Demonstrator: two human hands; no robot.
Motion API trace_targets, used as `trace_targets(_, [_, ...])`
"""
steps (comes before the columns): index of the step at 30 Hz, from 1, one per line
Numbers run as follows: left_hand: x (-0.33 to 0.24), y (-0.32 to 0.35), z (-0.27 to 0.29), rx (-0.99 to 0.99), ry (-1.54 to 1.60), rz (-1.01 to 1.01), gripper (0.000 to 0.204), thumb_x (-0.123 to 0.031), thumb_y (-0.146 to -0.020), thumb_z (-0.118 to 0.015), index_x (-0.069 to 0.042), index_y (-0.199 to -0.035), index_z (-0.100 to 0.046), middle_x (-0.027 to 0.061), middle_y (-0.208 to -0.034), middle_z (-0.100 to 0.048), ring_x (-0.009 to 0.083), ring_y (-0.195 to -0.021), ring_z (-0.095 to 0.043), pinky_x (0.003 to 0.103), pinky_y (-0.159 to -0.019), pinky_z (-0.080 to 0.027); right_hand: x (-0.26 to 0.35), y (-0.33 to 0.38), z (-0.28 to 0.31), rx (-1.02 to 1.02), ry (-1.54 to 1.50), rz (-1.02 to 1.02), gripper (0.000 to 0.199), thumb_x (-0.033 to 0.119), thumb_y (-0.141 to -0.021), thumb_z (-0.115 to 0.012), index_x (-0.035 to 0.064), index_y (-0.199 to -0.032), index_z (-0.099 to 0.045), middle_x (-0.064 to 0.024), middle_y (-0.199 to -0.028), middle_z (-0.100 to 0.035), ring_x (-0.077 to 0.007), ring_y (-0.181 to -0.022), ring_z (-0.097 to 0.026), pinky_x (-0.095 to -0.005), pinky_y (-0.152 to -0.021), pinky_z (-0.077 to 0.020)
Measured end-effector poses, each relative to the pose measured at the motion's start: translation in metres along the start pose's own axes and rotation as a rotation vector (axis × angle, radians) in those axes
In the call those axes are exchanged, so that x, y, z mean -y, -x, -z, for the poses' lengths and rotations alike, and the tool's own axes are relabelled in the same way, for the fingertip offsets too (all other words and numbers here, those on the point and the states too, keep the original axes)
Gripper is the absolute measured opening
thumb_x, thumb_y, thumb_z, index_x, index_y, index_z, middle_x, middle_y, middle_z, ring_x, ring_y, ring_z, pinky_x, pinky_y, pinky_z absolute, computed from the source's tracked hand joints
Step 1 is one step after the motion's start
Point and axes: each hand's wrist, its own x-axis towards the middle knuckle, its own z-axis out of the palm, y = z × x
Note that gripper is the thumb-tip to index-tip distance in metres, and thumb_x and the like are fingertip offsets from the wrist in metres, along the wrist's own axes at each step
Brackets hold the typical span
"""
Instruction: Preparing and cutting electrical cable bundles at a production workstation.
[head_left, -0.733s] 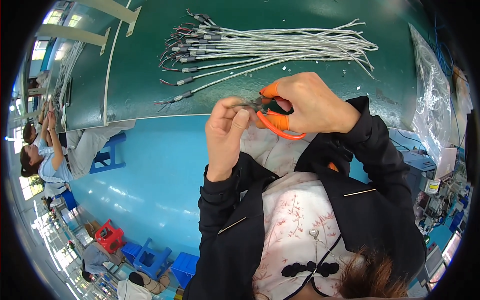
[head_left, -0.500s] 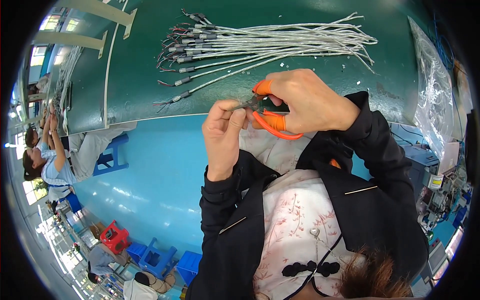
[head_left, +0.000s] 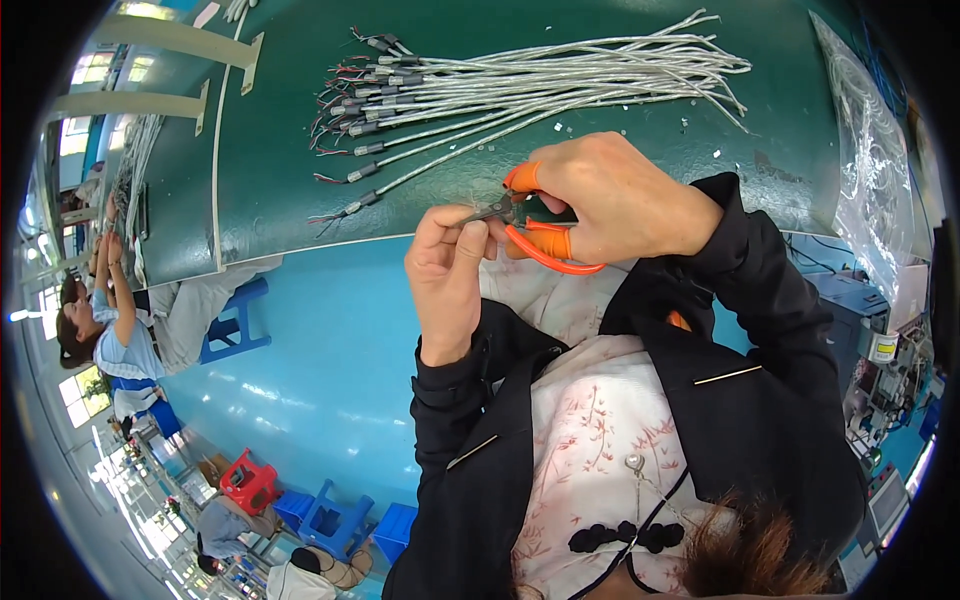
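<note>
Head view: orange-handled cutters (head_left: 535,238) sit near the middle, just over the green table's (head_left: 270,190) front edge. The right hand (head_left: 620,200) has its grip wrapped around the handles. The left hand (head_left: 447,265) pinches something small at the cutter tip. A bundle of grey cables (head_left: 540,80) lies on the table beyond.

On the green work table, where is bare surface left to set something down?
Bare green table lies left of the bundle of grey sheathed cables, and along the near edge under the lowest cable. The centre is crowded by cables; the right end by a clear plastic bag.
</note>
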Motion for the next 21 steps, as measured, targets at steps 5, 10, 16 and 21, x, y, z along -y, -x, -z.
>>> trace_targets(5, [-0.0018, -0.0011, -0.0027, -0.005, -0.055, -0.033, 0.008, -0.001, -0.091, -0.053, 0.001, -0.099, -0.055, 0.0082, -0.083, -0.063, 0.0106, -0.069, -0.050, 0.023, -0.065, -0.042, 0.0008, -0.0012, 0.0062, 0.042, 0.015, -0.005, 0.029, 0.022, -0.068, -0.071, 0.0005, -0.087, -0.065, -0.0097, -0.061, -0.053, -0.0290, -0.053, -0.053, -0.0357, -0.048, -0.0400])
trace_targets(10, [-0.0008, -0.0030, -0.0049, 0.004, -0.019, -0.012, 0.008, -0.002, -0.092, -0.053, 0.000, -0.099, -0.055, 0.0083, -0.083, -0.063, 0.0104, -0.068, -0.049, 0.023, -0.064, -0.041, -0.0024, 0.0029, 0.0069, 0.044, 0.011, -0.017, 0.030, 0.022, -0.068, -0.071, 0.0006, -0.088, -0.064, -0.0099, -0.062, -0.053, -0.0290, -0.053, -0.053, -0.0358, -0.048, -0.0401])
trace_targets(16, [-0.0016, -0.0021, -0.0038, 0.034, -0.045, -0.017, 0.009, -0.003, -0.093, -0.052, 0.001, -0.100, -0.055, 0.0085, -0.082, -0.063, 0.0101, -0.067, -0.048, 0.023, -0.063, -0.041, -0.0023, 0.0036, 0.0071, 0.063, 0.013, -0.024, 0.030, 0.021, -0.068, -0.070, 0.0005, -0.089, -0.064, -0.0100, -0.062, -0.053, -0.0292, -0.054, -0.053, -0.0358, -0.048, -0.0403])
trace_targets(21, [-0.0056, 0.0000, -0.0024, 0.040, -0.060, -0.024, 0.009, -0.003, -0.093, -0.051, 0.001, -0.100, -0.056, 0.0083, -0.082, -0.063, 0.0100, -0.067, -0.048, 0.023, -0.063, -0.040, 0.0005, 0.0008, 0.0050, 0.031, -0.027, 0.006, 0.030, 0.021, -0.069, -0.070, 0.0004, -0.090, -0.065, -0.0103, -0.063, -0.054, -0.0294, -0.054, -0.053, -0.0363, -0.049, -0.0407])
